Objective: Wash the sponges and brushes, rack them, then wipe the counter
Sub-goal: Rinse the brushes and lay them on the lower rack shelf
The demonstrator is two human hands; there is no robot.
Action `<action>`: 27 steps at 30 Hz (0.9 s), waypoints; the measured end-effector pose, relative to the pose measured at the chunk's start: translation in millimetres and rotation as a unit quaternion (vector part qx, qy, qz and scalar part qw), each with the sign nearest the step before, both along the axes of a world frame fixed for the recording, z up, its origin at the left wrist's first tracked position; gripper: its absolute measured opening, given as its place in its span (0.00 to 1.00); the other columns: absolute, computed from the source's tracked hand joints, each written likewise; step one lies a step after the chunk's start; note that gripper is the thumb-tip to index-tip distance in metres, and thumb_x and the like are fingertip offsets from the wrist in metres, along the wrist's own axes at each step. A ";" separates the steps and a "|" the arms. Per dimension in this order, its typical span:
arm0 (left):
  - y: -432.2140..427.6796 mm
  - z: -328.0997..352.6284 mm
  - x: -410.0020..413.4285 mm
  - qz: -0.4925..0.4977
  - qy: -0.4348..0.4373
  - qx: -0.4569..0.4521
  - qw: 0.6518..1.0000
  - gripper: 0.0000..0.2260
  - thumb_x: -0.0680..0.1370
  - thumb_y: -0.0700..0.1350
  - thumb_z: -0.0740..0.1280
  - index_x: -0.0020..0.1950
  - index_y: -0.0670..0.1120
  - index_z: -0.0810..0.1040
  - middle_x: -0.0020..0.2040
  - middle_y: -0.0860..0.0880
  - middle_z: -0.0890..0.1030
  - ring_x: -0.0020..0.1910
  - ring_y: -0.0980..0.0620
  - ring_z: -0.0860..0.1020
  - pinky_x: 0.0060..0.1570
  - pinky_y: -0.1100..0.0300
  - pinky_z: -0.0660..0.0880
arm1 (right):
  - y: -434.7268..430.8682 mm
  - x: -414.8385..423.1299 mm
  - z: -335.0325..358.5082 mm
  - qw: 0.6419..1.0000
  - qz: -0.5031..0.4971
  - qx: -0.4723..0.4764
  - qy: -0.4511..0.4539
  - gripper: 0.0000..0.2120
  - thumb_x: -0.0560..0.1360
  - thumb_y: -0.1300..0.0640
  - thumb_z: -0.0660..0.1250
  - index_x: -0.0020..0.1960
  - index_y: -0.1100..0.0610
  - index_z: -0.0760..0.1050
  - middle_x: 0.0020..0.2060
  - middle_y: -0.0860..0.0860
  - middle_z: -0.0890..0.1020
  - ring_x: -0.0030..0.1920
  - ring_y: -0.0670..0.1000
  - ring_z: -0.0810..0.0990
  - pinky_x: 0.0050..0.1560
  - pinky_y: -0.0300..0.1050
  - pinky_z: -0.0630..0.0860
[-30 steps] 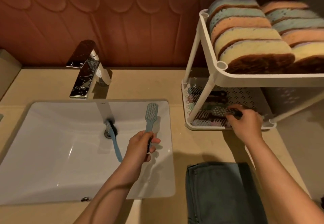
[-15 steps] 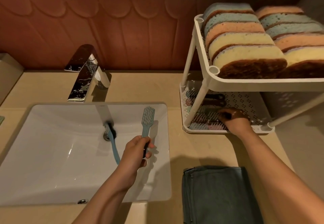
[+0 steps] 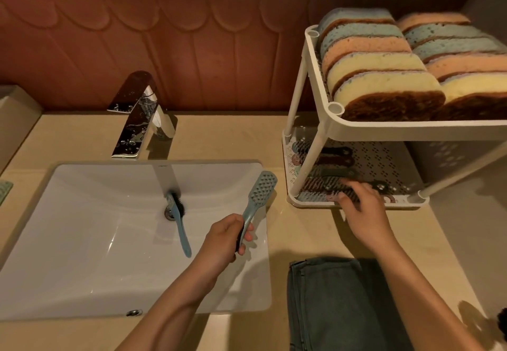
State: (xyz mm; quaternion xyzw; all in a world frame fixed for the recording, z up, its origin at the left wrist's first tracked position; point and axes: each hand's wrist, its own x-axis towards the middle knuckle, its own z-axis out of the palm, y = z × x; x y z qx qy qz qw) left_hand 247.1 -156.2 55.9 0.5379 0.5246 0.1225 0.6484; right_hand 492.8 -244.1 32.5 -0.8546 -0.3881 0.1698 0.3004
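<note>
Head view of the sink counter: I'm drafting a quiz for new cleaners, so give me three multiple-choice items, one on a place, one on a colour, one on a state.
1. Where does the light-blue plastic brush with black bristles lie?
A. in the white ceramic sink, head by the drain
B. on the rack's upper shelf
C. on the tap

2. What colour is the folded fabric cloth on the beige counter?
A. white
B. dark grey-blue
C. red

3. What is the left hand doing?
A. hanging open
B. pressing the tap
C. gripping the handle of a pale-blue perforated plastic brush

Answers: A, it lies on the basin floor; B, it looks dark against the beige; C, its fingers curl round the handle.
</note>
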 end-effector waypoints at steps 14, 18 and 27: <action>-8.0 5.6 8.2 -0.161 -0.002 0.026 0.987 0.16 0.82 0.46 0.51 0.43 0.48 0.75 0.34 0.56 0.77 0.33 0.58 0.73 0.34 0.66 0.67 | 5.5 -116.4 23.0 0.885 -0.076 0.226 0.401 0.19 0.73 0.64 0.68 0.56 0.46 0.68 0.47 0.51 0.80 0.48 0.47 0.81 0.53 0.42 0.76; -7.8 10.3 20.7 -0.202 -0.038 -0.014 0.979 0.13 0.82 0.45 0.55 0.44 0.47 0.76 0.38 0.52 0.79 0.36 0.59 0.77 0.36 0.70 0.71 | 4.0 -113.8 27.8 0.863 -0.125 0.296 0.391 0.16 0.73 0.66 0.66 0.53 0.48 0.69 0.41 0.51 0.80 0.40 0.42 0.81 0.43 0.36 0.78; 8.7 36.0 78.7 -0.154 0.004 0.230 0.961 0.25 0.78 0.50 0.63 0.73 0.50 0.59 0.73 0.50 0.65 0.70 0.51 0.66 0.61 0.62 0.63 | -13.2 -32.8 39.1 0.915 -0.152 0.283 0.243 0.19 0.76 0.66 0.62 0.65 0.55 0.70 0.54 0.49 0.78 0.47 0.36 0.79 0.49 0.27 0.74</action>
